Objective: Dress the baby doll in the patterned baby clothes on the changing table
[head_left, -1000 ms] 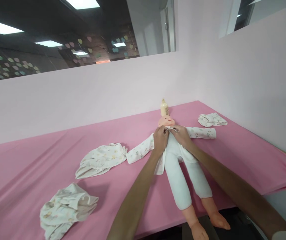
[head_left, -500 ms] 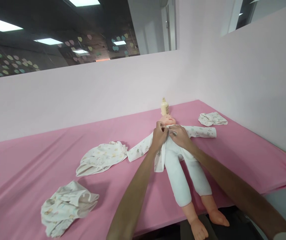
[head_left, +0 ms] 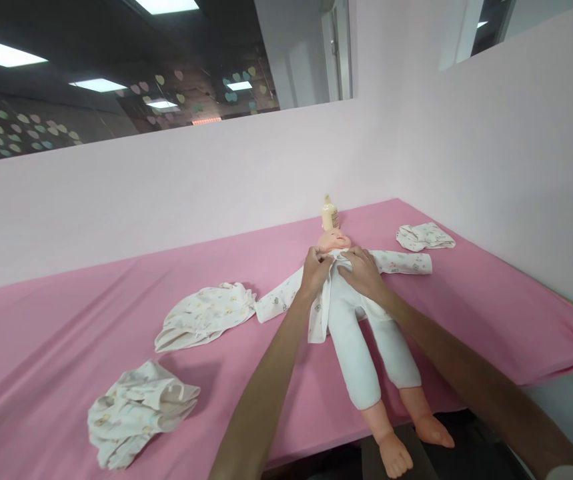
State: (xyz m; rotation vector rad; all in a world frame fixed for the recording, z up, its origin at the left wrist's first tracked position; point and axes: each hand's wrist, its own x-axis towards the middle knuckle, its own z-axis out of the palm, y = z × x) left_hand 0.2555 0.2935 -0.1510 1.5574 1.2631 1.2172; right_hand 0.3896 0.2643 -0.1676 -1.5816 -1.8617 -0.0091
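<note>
A baby doll (head_left: pixel 361 340) lies on its back on the pink table (head_left: pixel 116 320), feet over the near edge. It wears white trousers and an open patterned jacket (head_left: pixel 401 263) with both sleeves spread out. My left hand (head_left: pixel 315 270) is closed on the jacket's left front edge at the doll's chest. My right hand (head_left: pixel 361 270) is closed on the jacket's right front edge, just below the doll's chin. The two hands are nearly touching.
A cream bottle (head_left: pixel 329 213) stands behind the doll's head. A folded garment (head_left: pixel 206 315) lies left of the doll, a crumpled one (head_left: pixel 139 410) near the front edge, a small one (head_left: pixel 423 236) at the far right. Pink partition walls (head_left: pixel 516 167) close the back and right.
Both hands have shifted slightly up the doll's chest toward the neck, pulling the jacket's front edges closer together. The view has drifted a little.
</note>
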